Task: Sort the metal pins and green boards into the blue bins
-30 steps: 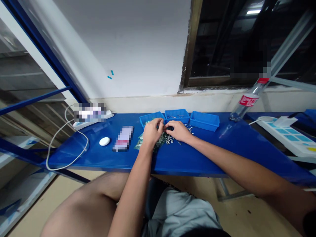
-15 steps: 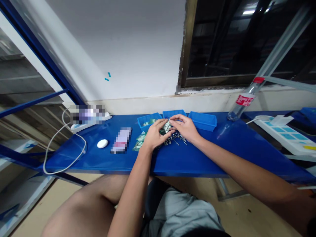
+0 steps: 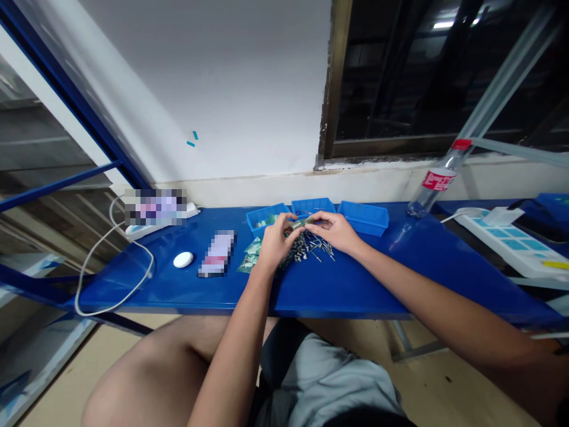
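Between my two hands is a small clear plastic bag [image 3: 299, 224], its contents too small to make out. My left hand [image 3: 276, 240] pinches its left side between thumb and fingers. At the other end, my right hand [image 3: 336, 230] grips the bag with its fingertips. Below them on the blue table lies a loose pile of metal screws or rivets [image 3: 316, 245], partly covered by my hands. Several more greenish clear bags [image 3: 250, 255] lie left of my left hand.
Three blue trays stand behind my hands: a left one [image 3: 256, 227], a middle one [image 3: 312, 204] and a right one [image 3: 363, 219]. A phone [image 3: 217, 254] and a white oval object [image 3: 183, 260] lie left. A bottle [image 3: 438, 179] and a power strip [image 3: 502, 240] are at right.
The bag between my hands has gone from bunched up to drawn narrow and flatter. Both hands have lowered slightly, and more of the metal pile shows.
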`<state>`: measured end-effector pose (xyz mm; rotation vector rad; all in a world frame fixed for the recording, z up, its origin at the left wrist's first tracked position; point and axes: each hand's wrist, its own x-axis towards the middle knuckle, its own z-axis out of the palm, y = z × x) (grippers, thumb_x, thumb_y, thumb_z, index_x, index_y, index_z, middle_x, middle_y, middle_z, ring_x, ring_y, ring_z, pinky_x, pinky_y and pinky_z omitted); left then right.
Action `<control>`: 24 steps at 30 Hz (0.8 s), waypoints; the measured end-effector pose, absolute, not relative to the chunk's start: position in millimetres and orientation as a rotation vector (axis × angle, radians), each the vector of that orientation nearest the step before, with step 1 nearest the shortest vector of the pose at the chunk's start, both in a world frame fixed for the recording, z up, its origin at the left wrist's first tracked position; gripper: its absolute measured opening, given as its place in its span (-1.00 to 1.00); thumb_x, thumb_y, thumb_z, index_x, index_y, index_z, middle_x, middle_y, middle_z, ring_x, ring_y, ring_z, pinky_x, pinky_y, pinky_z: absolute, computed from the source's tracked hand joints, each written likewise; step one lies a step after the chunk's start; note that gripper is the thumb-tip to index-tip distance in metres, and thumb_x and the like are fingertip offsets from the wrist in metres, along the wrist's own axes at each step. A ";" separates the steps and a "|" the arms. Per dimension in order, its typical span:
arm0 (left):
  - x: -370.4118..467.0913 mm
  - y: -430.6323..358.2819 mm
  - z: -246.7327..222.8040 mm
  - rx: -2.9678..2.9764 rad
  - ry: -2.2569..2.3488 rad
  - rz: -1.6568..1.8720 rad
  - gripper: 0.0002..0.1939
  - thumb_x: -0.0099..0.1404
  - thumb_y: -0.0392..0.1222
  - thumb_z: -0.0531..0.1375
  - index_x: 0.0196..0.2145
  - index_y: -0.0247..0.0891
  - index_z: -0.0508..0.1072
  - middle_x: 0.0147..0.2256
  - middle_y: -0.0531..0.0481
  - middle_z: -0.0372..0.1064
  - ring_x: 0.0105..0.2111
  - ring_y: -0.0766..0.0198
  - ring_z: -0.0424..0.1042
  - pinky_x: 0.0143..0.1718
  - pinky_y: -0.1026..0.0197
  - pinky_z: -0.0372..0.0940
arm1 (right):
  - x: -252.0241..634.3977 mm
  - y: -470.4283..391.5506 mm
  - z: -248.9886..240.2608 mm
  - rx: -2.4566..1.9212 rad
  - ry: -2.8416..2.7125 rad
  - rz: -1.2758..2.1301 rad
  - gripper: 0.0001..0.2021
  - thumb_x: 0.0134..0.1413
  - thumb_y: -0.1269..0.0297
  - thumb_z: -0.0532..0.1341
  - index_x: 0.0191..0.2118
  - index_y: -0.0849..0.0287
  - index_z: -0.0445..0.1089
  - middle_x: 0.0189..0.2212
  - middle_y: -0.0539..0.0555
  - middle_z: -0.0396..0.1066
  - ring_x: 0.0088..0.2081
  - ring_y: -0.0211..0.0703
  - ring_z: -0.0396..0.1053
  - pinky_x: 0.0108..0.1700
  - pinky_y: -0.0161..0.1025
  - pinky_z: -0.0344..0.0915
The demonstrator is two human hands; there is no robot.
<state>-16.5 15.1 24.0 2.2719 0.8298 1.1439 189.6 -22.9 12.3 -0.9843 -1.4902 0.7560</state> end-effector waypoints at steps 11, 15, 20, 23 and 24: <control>-15.2 9.5 31.5 2.312 0.837 1.225 -0.71 0.48 0.07 0.23 -0.12 -0.20 0.57 -0.17 -0.09 0.58 -0.22 0.18 0.58 -0.13 0.15 0.49 | 180.3 -23.8 7.6 -1.035 -1.317 0.560 -0.76 0.15 0.10 0.38 -0.15 0.11 0.46 -0.22 0.08 0.54 -0.25 -0.10 0.54 -0.21 -0.11 0.60; -13.7 10.5 28.9 2.287 0.810 1.202 -0.64 0.43 0.06 0.29 0.02 -0.22 0.58 -0.05 -0.13 0.59 -0.13 0.13 0.59 -0.12 0.16 0.50 | 176.3 -32.5 14.2 -0.968 -1.638 0.461 -0.75 0.13 0.29 0.35 -0.05 0.09 0.54 0.01 0.13 0.50 -0.05 -0.02 0.53 0.02 -0.02 0.56; -15.1 14.4 28.1 2.350 0.836 1.232 -0.76 0.53 -0.11 0.18 -0.05 -0.24 0.61 -0.09 -0.12 0.62 -0.13 0.13 0.58 -0.11 0.15 0.47 | 178.0 -28.7 11.2 -1.021 -1.520 0.454 -0.77 0.19 0.21 0.35 -0.05 0.11 0.54 -0.10 0.14 0.53 -0.12 -0.03 0.53 -0.08 -0.04 0.57; -15.9 14.9 28.2 2.341 0.818 1.220 -0.77 0.52 -0.12 0.18 -0.11 -0.23 0.62 -0.14 -0.11 0.63 -0.18 0.14 0.59 -0.15 0.16 0.47 | 181.4 -22.6 6.2 -1.057 -1.373 0.471 -0.61 0.11 0.16 0.42 0.05 0.12 0.49 -0.07 0.16 0.52 -0.11 -0.05 0.52 -0.14 -0.09 0.56; -15.9 15.1 27.5 2.321 0.801 1.203 -0.78 0.52 -0.12 0.19 -0.11 -0.22 0.62 -0.14 -0.10 0.63 -0.19 0.14 0.60 -0.16 0.16 0.48 | 182.2 -21.2 5.1 -1.046 -1.371 0.509 -0.58 0.09 0.14 0.44 0.05 0.12 0.49 -0.05 0.16 0.52 -0.10 -0.05 0.52 -0.12 -0.09 0.56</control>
